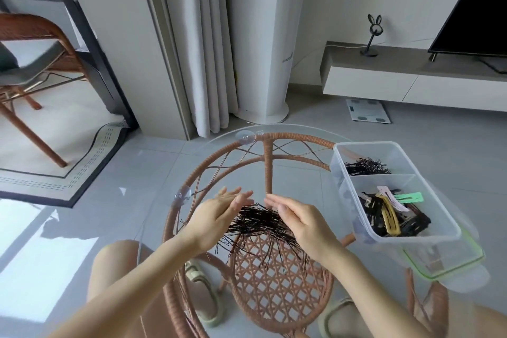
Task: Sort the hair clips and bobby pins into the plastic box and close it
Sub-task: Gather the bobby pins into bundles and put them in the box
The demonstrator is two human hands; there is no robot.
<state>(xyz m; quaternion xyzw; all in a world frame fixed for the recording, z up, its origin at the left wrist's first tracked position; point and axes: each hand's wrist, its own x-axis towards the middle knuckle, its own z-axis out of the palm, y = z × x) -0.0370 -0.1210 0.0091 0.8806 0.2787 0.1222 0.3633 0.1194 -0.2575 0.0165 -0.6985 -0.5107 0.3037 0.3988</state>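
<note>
Loose bobby pins (pixel 260 225) heaped mid-surface, my hands either side of the heap; box uncovered at right.

My left hand (pixel 219 214) and right hand (pixel 299 223) stand on edge, palms facing, fingers straight to relaxed and gripping nothing, with the fingertips close together at the far side of the heap but not meeting. The black pins lie between the palms on the glass surface (pixel 296 173); a few stray toward me past the wrists. I cannot tell how firmly the palms press on the pins. The clear plastic box (pixel 340 173) sits at the right edge of the surface: far compartment holds a small bunch of bobby pins (pixel 366 166), near compartment holds mixed hair clips (pixel 389 211), black, yellow, pink and green. The green-rimmed lid (pixel 452 263) lies partly under the box's near right corner.
</note>
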